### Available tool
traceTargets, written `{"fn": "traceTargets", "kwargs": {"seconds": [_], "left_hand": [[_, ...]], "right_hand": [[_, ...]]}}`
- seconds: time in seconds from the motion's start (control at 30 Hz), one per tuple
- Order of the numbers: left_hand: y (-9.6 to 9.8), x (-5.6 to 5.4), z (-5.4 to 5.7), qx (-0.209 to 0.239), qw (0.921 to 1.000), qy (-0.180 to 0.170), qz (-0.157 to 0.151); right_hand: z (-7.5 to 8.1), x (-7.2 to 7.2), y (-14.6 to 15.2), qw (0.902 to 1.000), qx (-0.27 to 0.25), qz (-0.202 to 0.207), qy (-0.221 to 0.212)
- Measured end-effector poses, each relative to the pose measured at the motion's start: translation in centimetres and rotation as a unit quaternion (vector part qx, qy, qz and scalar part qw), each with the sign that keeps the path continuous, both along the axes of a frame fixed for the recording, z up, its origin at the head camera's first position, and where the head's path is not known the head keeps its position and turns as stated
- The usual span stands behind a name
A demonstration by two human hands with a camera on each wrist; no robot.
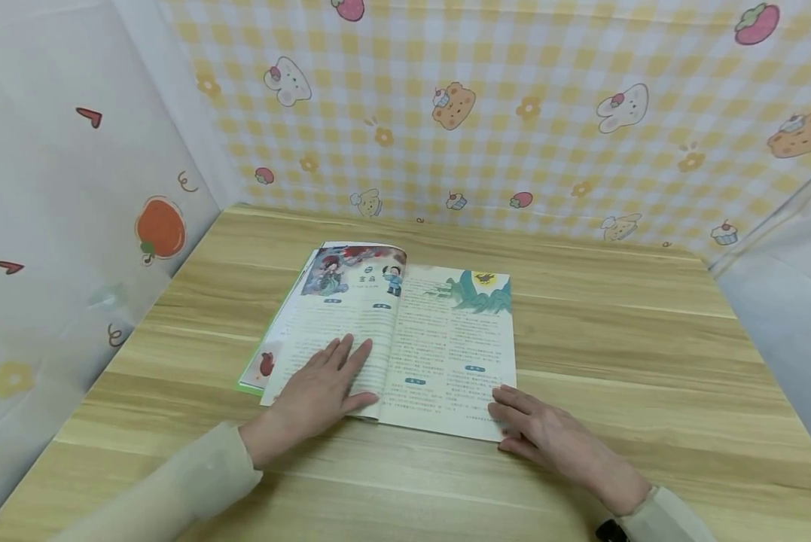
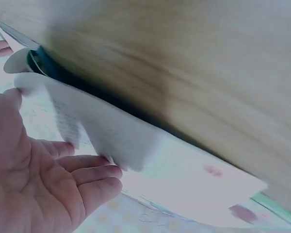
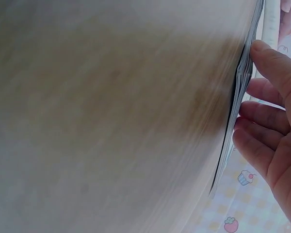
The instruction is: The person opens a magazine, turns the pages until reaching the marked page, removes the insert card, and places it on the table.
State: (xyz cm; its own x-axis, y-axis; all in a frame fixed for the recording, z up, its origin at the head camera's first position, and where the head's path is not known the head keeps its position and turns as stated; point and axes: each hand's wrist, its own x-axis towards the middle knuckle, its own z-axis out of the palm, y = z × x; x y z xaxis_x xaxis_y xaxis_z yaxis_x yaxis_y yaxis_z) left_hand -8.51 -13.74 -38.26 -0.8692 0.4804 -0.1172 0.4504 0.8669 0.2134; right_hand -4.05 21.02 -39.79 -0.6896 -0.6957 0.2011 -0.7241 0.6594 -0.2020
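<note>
An open magazine (image 1: 446, 339) with printed text and coloured pictures lies on the wooden table. My left hand (image 1: 317, 395) rests on the lower part of its left page, fingers spread and fairly straight. The left wrist view shows that hand (image 2: 48, 179) with the page (image 2: 136, 141) curving beside its fingertips. At the magazine's lower right corner is my right hand (image 1: 557, 436), its fingers on the page and its thumb at the bottom edge. In the right wrist view, the thumb of this hand (image 3: 276, 116) touches the page edges (image 3: 240, 80), which stand slightly apart there.
The wooden table (image 1: 622, 339) extends around the magazine. Behind it hangs a yellow checked cloth (image 1: 513, 150) with cartoon prints, and a white printed cloth (image 1: 53, 188) hangs at the left. A dark object (image 1: 611, 531) shows by the right sleeve.
</note>
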Motion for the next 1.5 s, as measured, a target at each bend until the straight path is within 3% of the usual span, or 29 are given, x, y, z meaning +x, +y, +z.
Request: {"fn": "traceTargets", "kwargs": {"seconds": [0.43, 1.2, 1.5], "left_hand": [[-1.6, -0.4, -0.7, -0.005, 0.9992, -0.02, 0.034], [-1.3, -0.6, -1.3, -0.04, 0.9989, -0.024, -0.002], [-1.3, -0.5, -1.5, -0.039, 0.999, -0.024, 0.002]], "right_hand": [[0.0, 0.3, -0.1, 0.9996, -0.001, -0.01, -0.026], [0.4, -0.2, 0.2, 0.9984, -0.011, -0.003, -0.055], [0.6, -0.3, 0.2, 0.9986, 0.008, -0.005, -0.052]]}}
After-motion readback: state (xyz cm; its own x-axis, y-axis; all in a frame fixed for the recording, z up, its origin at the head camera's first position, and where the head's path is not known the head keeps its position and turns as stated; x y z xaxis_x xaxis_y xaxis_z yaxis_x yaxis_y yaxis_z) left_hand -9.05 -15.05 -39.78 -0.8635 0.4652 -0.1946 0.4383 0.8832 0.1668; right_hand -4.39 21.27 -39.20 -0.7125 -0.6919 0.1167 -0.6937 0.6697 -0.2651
